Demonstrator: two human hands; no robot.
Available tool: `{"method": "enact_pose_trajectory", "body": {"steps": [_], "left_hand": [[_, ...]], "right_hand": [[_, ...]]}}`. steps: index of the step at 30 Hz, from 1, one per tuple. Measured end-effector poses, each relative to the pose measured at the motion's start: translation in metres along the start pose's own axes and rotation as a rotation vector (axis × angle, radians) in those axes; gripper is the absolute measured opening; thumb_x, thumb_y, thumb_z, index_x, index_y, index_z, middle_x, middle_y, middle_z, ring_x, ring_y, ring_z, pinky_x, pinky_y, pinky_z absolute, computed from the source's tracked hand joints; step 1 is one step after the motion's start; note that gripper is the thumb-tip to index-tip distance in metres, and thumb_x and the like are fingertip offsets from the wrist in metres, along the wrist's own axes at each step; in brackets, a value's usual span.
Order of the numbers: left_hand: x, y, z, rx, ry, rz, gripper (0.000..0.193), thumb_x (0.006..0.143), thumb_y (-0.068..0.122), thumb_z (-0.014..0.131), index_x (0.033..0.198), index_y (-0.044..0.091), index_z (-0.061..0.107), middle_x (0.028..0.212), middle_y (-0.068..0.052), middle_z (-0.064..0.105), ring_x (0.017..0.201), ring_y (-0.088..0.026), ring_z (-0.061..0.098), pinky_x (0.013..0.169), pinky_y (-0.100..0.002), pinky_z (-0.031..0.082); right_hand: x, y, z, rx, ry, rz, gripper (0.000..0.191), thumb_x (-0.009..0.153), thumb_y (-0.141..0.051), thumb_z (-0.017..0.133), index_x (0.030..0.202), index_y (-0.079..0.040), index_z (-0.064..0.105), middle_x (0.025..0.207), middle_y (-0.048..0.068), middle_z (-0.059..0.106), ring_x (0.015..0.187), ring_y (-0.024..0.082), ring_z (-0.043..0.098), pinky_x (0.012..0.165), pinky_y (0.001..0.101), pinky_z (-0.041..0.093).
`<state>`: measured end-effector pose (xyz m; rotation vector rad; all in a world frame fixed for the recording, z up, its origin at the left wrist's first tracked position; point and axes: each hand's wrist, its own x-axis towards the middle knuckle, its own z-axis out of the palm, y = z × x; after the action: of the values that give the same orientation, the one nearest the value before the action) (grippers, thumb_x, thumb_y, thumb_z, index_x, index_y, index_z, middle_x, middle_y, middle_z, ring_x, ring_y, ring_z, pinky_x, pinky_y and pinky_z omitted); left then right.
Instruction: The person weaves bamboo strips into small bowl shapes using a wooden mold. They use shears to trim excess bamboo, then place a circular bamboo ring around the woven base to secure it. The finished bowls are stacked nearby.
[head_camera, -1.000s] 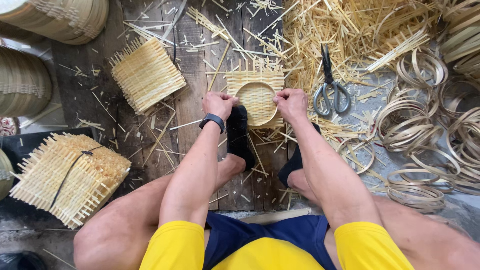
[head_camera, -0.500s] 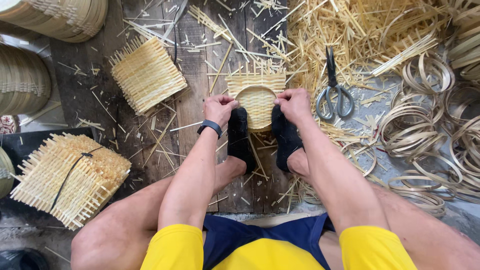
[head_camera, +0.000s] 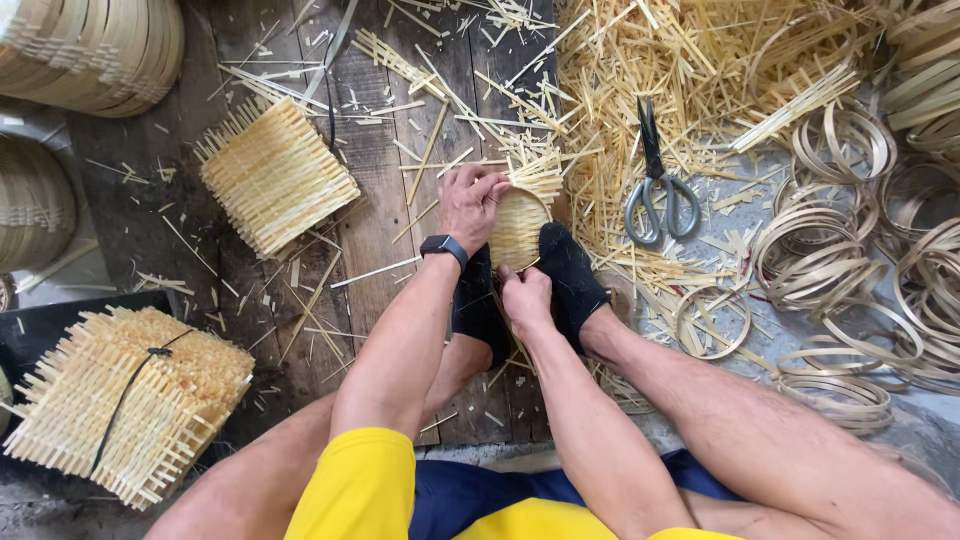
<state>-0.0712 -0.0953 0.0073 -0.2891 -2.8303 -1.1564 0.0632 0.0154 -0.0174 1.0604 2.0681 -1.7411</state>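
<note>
A small dark rectangular smartwatch screen (head_camera: 442, 244) is sitting on the left wrist, centre of the frame, showing blank.

Soft, even daylight falls over my work; shadows stay faint under my arms (head_camera: 400, 340). Everything reads sharp, without glare, though the wide lens bends the frame's edges.

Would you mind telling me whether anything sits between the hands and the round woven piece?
Nothing does: the left hand and right hand both touch the round woven piece, braced between two black-socked feet.
</note>
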Motion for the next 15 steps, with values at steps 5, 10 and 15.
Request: {"method": "enact_pose_trajectory", "body": {"steps": [5, 10, 15], "left_hand": [[0.007, -0.003, 0.007, -0.102, 0.015, -0.033, 0.014, 0.096, 0.023, 0.072, 0.101, 0.012, 0.079, 0.097, -0.01, 0.068, 0.095, -0.032, 0.064, 0.085, -0.042, 0.051], [0.011, -0.002, 0.011, -0.221, -0.027, -0.218, 0.015, 0.092, 0.022, 0.074, 0.097, 0.01, 0.081, 0.089, -0.011, 0.071, 0.077, -0.027, 0.069, 0.071, -0.036, 0.054], [0.028, -0.01, 0.016, -0.345, -0.074, -0.478, 0.023, 0.085, 0.03, 0.081, 0.093, 0.009, 0.083, 0.082, -0.008, 0.079, 0.071, -0.014, 0.072, 0.069, -0.029, 0.056]], "right_hand": [[-0.009, -0.02, -0.016, -0.274, -0.172, -0.102, 0.039, 0.101, -0.033, 0.066, 0.089, 0.004, 0.074, 0.074, 0.015, 0.071, 0.063, 0.015, 0.061, 0.059, 0.0341, 0.05], [0.025, -0.084, -0.051, -0.25, 0.14, -0.351, 0.034, 0.097, -0.036, 0.071, 0.089, -0.003, 0.073, 0.074, 0.006, 0.071, 0.06, 0.013, 0.059, 0.055, 0.031, 0.047], [0.089, -0.123, -0.045, -0.227, 0.061, -0.096, 0.038, 0.078, -0.037, 0.09, 0.067, -0.004, 0.075, 0.062, 0.003, 0.068, 0.055, 0.011, 0.055, 0.053, 0.0292, 0.045]]}}
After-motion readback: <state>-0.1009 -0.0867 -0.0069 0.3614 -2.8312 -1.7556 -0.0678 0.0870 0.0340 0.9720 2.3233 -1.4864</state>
